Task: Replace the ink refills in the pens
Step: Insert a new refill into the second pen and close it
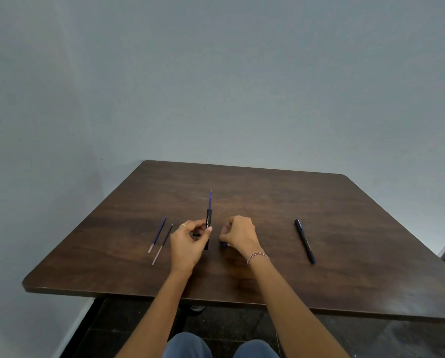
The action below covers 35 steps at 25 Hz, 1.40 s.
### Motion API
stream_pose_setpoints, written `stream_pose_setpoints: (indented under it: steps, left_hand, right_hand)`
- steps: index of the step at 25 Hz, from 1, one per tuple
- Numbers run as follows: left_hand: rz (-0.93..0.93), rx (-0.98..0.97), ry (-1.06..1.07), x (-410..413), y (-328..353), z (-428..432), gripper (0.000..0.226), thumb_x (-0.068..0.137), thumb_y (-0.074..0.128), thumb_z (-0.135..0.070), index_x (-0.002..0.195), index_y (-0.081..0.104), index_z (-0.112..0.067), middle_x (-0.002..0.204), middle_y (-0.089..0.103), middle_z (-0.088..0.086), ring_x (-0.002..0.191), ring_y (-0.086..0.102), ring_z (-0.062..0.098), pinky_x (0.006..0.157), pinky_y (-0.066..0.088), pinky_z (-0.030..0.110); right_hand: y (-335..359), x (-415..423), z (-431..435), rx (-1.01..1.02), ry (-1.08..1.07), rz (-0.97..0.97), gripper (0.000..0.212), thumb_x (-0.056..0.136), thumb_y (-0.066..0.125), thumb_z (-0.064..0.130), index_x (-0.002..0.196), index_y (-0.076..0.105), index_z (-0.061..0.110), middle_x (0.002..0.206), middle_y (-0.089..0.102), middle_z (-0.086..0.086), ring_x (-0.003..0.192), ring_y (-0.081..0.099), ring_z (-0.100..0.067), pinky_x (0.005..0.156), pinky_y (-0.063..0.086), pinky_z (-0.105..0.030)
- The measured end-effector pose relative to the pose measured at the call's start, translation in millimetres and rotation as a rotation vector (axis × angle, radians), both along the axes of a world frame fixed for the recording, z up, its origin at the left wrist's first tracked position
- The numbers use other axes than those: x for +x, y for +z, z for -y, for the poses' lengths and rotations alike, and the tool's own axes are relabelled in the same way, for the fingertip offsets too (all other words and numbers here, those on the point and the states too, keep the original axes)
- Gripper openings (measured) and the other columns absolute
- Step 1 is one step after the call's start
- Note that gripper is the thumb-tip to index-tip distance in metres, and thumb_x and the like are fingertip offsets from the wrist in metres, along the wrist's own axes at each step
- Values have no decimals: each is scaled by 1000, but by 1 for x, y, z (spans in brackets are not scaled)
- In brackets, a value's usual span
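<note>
A pale wall is met by the far edge of a dark wooden tabletop, whose corners are rounded. Its left edge is seen running diagonally toward the viewer, its near edge lies across the forearms, and its right side is cut off by the frame. Bare wood is seen between the hands and the far edge, and a broad strip lies between the right hand and the whole pen.

Two hands are counted, near the middle of the tabletop and just apart. By the left hand a black pen barrel is grasped upright between thumb and fingers. The fingers of the right hand are curled round a small blue piece, of which only an end is seen.

One whole black pen lies flat to the right, well apart from the hands and well in from the near edge.

Three refills are counted. One blue refill stands out of the barrel's top. Two lie loose, side by side, left of the left hand: a blue loose refill and a dark loose refill, both set in from the left edge.
</note>
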<state>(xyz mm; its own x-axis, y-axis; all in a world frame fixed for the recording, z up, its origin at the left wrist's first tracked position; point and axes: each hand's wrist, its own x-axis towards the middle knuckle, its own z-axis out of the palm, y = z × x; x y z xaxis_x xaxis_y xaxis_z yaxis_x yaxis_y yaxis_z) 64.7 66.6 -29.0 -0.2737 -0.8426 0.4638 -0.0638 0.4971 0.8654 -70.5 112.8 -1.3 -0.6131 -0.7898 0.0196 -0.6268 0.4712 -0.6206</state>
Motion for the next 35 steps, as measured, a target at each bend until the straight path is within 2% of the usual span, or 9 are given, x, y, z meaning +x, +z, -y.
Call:
stream_pose_setpoints:
  steps: [3, 6, 10, 12, 15, 18, 21, 26, 35]
  left_hand:
    - [25, 19, -73, -2, 0, -1, 21, 76, 75, -3, 95, 72, -10, 77, 65, -6, 70, 60, -9, 64, 43, 3]
    - [33, 51, -134, -4, 0, -1, 20, 75, 75, -1, 93, 74, -8, 77, 68, -1, 68, 61, -3, 67, 46, 7]
    - [64, 30, -171, -3, 1, -2, 24, 74, 76, 0, 87, 74, -21, 76, 68, 1, 68, 61, 4, 68, 47, 10]
    - [107, -9, -191, -3, 0, -3, 28, 73, 76, -1, 87, 73, -25, 75, 66, -3, 67, 59, 3, 66, 46, 9]
    - [177, -49, -218, -2, 0, -4, 28, 72, 77, -2, 90, 75, -24, 75, 64, -9, 70, 59, 2, 65, 44, 8]
    - [225, -92, -221, -2, 2, -5, 28, 71, 78, -2, 90, 76, -22, 76, 63, -9, 74, 58, 3, 65, 43, 7]
    - [263, -129, -223, -2, 4, -6, 27, 71, 78, -3, 92, 76, -21, 78, 63, -10, 78, 57, -1, 64, 42, 6]
    - [284, -122, -217, -2, 5, -7, 26, 72, 78, -4, 92, 76, -20, 78, 62, -9, 72, 55, -3, 61, 41, 6]
    - [307, -121, -204, -1, 8, -9, 27, 73, 77, -6, 94, 75, -22, 81, 64, -6, 70, 57, 6, 63, 44, 9]
  right_hand:
    - [-6, -15, -15, -237, -122, 287, 22, 76, 72, 10, 97, 66, 13, 72, 68, -4, 51, 62, -5, 59, 56, -19]
    - [-11, -32, -30, -507, -265, 647, 27, 85, 68, 7, 112, 67, 9, 83, 70, -7, 56, 62, -6, 53, 53, -13]
    - [-17, -39, -43, -754, -217, 823, 26, 88, 64, 3, 114, 66, 2, 82, 69, -8, 59, 63, -8, 59, 55, -16]
    - [-18, -38, -48, -867, -186, 837, 26, 86, 66, 2, 111, 67, 5, 85, 71, -10, 66, 67, -11, 61, 55, -16]
    - [-15, -38, -51, -963, -183, 795, 23, 82, 71, 5, 101, 70, 18, 97, 73, -11, 81, 68, -13, 65, 54, -15]
    - [-13, -39, -53, -1023, -206, 787, 25, 80, 73, 8, 96, 71, 27, 102, 73, -6, 87, 69, -4, 79, 54, -19]
    - [-14, -41, -54, -1057, -233, 788, 27, 79, 73, 10, 96, 71, 31, 105, 73, -4, 97, 68, -6, 92, 51, -28]
    - [-15, -41, -51, -1045, -215, 764, 27, 78, 75, 11, 94, 72, 32, 96, 75, 4, 94, 69, -5, 94, 51, -32]
    - [-21, -41, -47, -1001, -97, 716, 27, 78, 75, 9, 101, 73, 24, 82, 73, 4, 85, 68, -5, 90, 52, -28]
